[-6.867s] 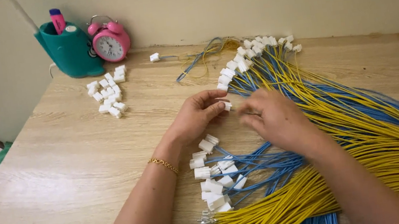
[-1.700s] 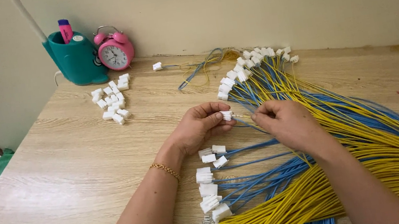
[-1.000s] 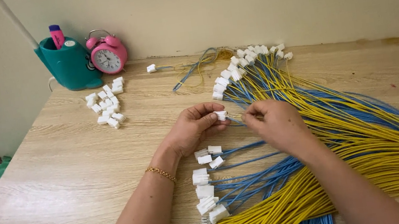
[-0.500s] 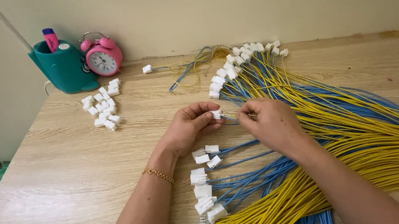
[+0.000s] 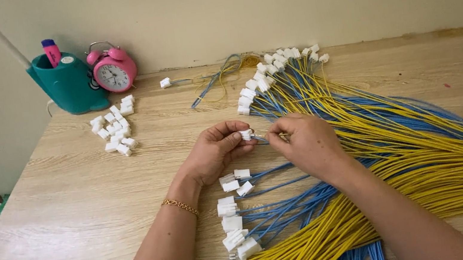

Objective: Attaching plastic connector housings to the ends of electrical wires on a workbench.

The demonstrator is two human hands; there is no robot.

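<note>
- The left hand (image 5: 214,153) pinches a small white connector (image 5: 246,135) between thumb and fingertips, held just above the wooden table (image 5: 75,218)
- The right hand (image 5: 306,143) pinches the end of a thin wire (image 5: 261,138) that meets the connector, fingers curled together
- Yellow and blue wires (image 5: 427,145) fan out to the right, beneath the right forearm
- Finished wires with white plugs (image 5: 232,220) lie below the left hand
- Loose white connectors (image 5: 115,128) sit near a teal cup (image 5: 65,87) and a pink alarm clock (image 5: 113,74)
</note>
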